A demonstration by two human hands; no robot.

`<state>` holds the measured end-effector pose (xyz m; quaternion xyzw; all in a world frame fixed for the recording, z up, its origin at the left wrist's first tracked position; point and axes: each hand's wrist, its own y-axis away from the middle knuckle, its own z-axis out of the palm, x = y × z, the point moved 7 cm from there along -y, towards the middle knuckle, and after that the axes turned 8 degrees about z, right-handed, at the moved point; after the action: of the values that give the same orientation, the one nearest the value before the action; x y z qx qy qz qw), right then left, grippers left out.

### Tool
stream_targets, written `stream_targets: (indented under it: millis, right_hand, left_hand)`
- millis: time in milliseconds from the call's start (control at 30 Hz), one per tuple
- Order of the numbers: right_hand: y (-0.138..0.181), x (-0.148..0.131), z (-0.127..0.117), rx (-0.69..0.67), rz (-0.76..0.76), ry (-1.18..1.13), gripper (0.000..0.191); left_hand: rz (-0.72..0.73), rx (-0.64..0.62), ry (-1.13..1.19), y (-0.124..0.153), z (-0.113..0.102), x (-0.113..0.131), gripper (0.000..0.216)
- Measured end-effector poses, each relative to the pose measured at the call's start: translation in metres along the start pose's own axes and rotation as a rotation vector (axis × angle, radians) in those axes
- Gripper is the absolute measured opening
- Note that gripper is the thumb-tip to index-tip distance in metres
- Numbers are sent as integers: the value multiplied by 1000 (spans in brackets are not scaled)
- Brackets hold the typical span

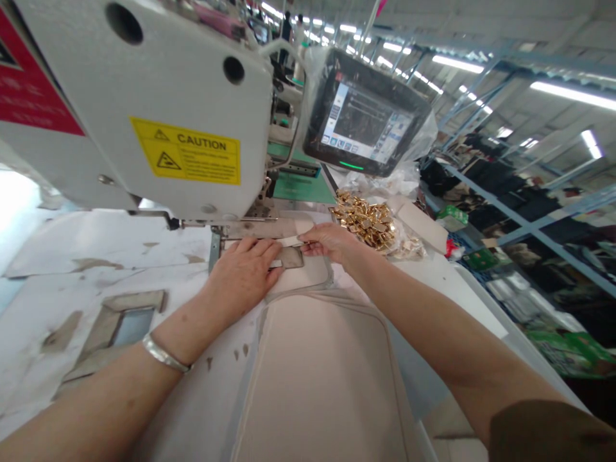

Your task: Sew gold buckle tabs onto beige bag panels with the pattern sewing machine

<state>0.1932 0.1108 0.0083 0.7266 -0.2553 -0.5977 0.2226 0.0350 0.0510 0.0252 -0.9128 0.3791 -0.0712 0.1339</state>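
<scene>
My right hand [330,242] pinches one end of a narrow cream strip [290,241] between thumb and fingers. My left hand [245,266] lies palm down beside it, fingers stretched forward, its fingertips at the strip's other end. Both hands are over a beige panel [312,277] with a small rectangular opening, in front of the sewing head of a large grey sewing machine [192,83]. The left fingers cover part of the panel and of the clamp area. Closer to me lies a stack of beige rounded panels [327,378].
Gold metal fittings [368,221] are heaped in plastic at the right, below a control screen [363,119]. A worn template with a rectangular cut-out [156,300] lies on the white table [202,398] at left. Shelving [534,224] stands farther right.
</scene>
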Motion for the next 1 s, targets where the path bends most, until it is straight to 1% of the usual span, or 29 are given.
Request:
stream_targets:
  millis: [67,200,300,367,500,567,767,1000]
  right_hand:
    - [1,-1,1,1,1,0,24]
    - [2,-2,3,-42,18,48,26]
    - [4,-5,-2,20,-24,120,28]
    - [4,-7,-3,38,-45,112,29]
    - [3,-5,1,-47,-15,-30,23]
    - [1,-2,0,-67,6,-63,21]
    - [-4,1,-4,-86,18,-4,19]
    - [-5,-1,-3,-126,7,9,20]
  left_hand:
    - [6,-1,-5,0,0,0,44]
    - [5,4,-9,0,1,0,44]
    - [0,5,-6,1,1,-1,45]
    - [1,2,-5,1,1,-1,45]
    - [-2,3,-5,1,0,-1,45]
    - [-8,6,-8,1,-1,-1,45]
    - [-2,1,-24,1,1,0,45]
    - [10,-8,-16,0,2,0,46]
